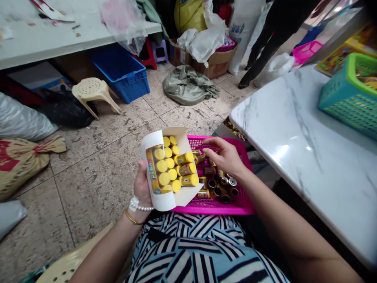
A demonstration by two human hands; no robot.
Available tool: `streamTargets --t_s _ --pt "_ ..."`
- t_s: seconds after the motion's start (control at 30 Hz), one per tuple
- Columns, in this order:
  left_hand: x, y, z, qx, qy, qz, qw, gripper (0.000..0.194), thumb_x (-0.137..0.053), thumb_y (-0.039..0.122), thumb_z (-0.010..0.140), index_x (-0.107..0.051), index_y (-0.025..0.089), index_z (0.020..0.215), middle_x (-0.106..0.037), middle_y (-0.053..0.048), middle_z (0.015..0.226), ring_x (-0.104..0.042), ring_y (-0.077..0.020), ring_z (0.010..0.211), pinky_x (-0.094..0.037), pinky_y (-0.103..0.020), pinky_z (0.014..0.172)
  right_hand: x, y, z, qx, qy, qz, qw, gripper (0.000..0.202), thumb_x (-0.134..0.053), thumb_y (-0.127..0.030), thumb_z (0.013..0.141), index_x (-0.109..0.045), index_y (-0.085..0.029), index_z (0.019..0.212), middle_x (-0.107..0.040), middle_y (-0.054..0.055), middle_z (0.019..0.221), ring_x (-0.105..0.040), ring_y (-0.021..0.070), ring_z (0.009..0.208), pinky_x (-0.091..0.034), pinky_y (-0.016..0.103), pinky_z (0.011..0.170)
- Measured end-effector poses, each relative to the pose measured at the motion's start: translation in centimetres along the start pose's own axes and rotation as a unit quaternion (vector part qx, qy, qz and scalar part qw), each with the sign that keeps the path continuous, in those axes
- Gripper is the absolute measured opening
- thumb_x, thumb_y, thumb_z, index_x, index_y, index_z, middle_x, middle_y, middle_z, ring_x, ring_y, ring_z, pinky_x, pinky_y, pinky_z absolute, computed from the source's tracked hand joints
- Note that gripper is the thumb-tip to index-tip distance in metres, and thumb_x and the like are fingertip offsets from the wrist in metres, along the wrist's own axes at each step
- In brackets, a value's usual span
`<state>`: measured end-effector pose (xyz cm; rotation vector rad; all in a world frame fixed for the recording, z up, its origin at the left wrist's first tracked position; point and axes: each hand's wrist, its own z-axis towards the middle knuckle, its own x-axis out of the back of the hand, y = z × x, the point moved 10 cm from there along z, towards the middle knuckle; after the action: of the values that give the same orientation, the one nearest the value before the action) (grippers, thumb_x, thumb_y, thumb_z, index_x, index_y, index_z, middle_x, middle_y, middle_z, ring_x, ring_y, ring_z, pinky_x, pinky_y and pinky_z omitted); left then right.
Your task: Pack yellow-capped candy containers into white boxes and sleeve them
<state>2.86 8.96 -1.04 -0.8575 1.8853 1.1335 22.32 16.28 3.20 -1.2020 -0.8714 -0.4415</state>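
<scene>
L hand [142, 184] grips open box [165, 169] of yellow tubes [186, 169] — R hand [225, 156] fingers curled on loose tubes [219, 184] in pink tray [232, 204], grasp unclear.

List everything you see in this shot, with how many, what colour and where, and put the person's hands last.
white box: one, open, white, held over the lap
yellow-capped bottles: about a dozen, yellow, packed in the white box
pink tray: one, pink, on the lap
loose bottles: several, brown and gold, in the pink tray
marble table: one, white with grey veins, at right
green basket: one, green and teal, on the marble table
blue crate: one, blue, on the floor under the far table
stool: one, cream, on the floor
grey cloth: one, grey, on the floor
left hand: holds the white box
right hand: fingers over the loose bottles
</scene>
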Motion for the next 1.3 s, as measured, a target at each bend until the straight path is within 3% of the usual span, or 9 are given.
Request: streamTargets --t_s 0.1,0.23,0.37,0.47,0.57,0.77,1.07,1.2,1.3 --pt "0.3 -0.2 0.1 0.005 -0.013 0.004 1.0 0.06 -0.061 0.062 0.087 -0.059 0.028 0.136 -0.069 -0.006 0.133 -0.048 -0.0334 0.14 -0.035 -0.055 0.118 -3.8 2.4 0.4 0.007 -0.103 -0.076 0.992 0.013 -0.063 -0.02 0.085 -0.069 -0.017 0.096 -0.074 0.01 0.098 -0.065 0.0237 0.095 -0.048 0.036 0.09" --pt "0.0 -0.7 0.2 0.025 -0.033 0.004 0.999 0.051 -0.06 0.062 0.087 -0.065 0.032 0.128 -0.073 -0.003 0.126 -0.05 -0.033 0.139 -0.032 -0.056 0.12 -6.4 2.9 0.6 0.011 -0.151 -0.095 0.984 0.01 -0.069 -0.012 0.07 -0.07 -0.014 0.08 -0.072 0.015 0.088 -0.063 0.0277 0.092 -0.045 0.04 0.094" --pt "-0.2 -0.5 0.2 0.018 -0.03 0.003 0.999 0.055 -0.052 0.062 0.092 -0.058 0.032 0.137 -0.071 -0.003 0.131 -0.045 -0.0318 0.143 -0.031 -0.056 0.121 -3.2 1.8 0.7 -0.004 -0.114 -0.067 0.991 0.032 -0.06 -0.018 0.082 -0.067 -0.013 0.112 -0.071 0.013 0.105 -0.063 0.0238 0.096 -0.048 0.037 0.091" --pt "0.2 -0.3 0.3 0.008 -0.004 0.003 1.0 0.062 -0.049 0.063 0.093 -0.055 0.026 0.141 -0.069 -0.006 0.134 -0.045 -0.0326 0.142 -0.032 -0.055 0.12 0.2 -0.1 0.5 -0.002 -0.075 0.094 0.993 0.045 -0.049 -0.024 0.094 -0.05 -0.021 0.139 -0.069 0.006 0.111 -0.064 0.0165 0.088 -0.052 0.031 0.078" --pt "0.5 -0.4 0.4 0.008 0.024 0.008 1.0 0.06 -0.048 0.063 0.093 -0.061 0.022 0.135 -0.073 -0.006 0.127 -0.045 -0.0349 0.142 -0.034 -0.055 0.12 2.1 -2.4 0.5 0.011 -0.042 0.284 0.958 0.033 -0.059 -0.027 0.09 -0.06 -0.023 0.122 -0.069 0.002 0.104 -0.064 0.015 0.087 -0.054 0.03 0.077" --pt "-0.6 -0.9 0.3 0.016 0.003 0.016 1.0 0.066 -0.035 0.066 0.096 -0.052 0.024 0.145 -0.062 -0.006 0.143 -0.038 -0.0373 0.145 -0.035 -0.057 0.118 2.5 -4.1 1.8 -0.006 0.082 0.345 0.935 0.024 -0.074 -0.029 0.077 -0.056 -0.023 0.092 -0.069 0.003 0.102 -0.066 0.0169 0.091 -0.055 0.035 0.084" --pt "0.4 -0.9 0.2 0.018 0.009 0.019 1.0 0.063 -0.048 0.062 0.094 -0.055 0.022 0.142 -0.064 -0.01 0.141 -0.035 -0.0369 0.147 -0.029 -0.059 0.121 2.3 -3.1 0.4 0.019 0.14 0.148 0.979 0.011 -0.065 -0.035 0.091 -0.066 -0.024 0.087 -0.073 0.004 0.113 -0.066 0.0215 0.111 -0.049 0.041 0.1" --pt "0.0 -0.4 0.2 0.008 0.012 -0.003 1.0 0.057 -0.046 0.063 0.094 -0.062 0.024 0.133 -0.072 -0.005 0.128 -0.038 -0.036 0.146 -0.029 -0.057 0.121 0.3 1.3 0.3 -0.04 -0.008 -0.036 0.999 0.025 -0.042 -0.026 0.099 -0.067 -0.019 0.099 -0.073 0.009 0.108 -0.067 0.02 0.097 -0.052 0.034 0.086" --pt "-0.7 -0.2 0.2 0.006 -0.001 -0.012 1.0 0.059 -0.042 0.065 0.095 -0.061 0.026 0.134 -0.071 -0.003 0.13 -0.036 -0.0351 0.147 -0.03 -0.056 0.12 -3.5 2.6 -0.6 -0.013 -0.151 -0.085 0.985 0.006 -0.066 -0.016 0.076 -0.068 -0.021 0.074 -0.074 0.006 0.08 -0.067 0.0215 0.08 -0.05 0.033 0.081"
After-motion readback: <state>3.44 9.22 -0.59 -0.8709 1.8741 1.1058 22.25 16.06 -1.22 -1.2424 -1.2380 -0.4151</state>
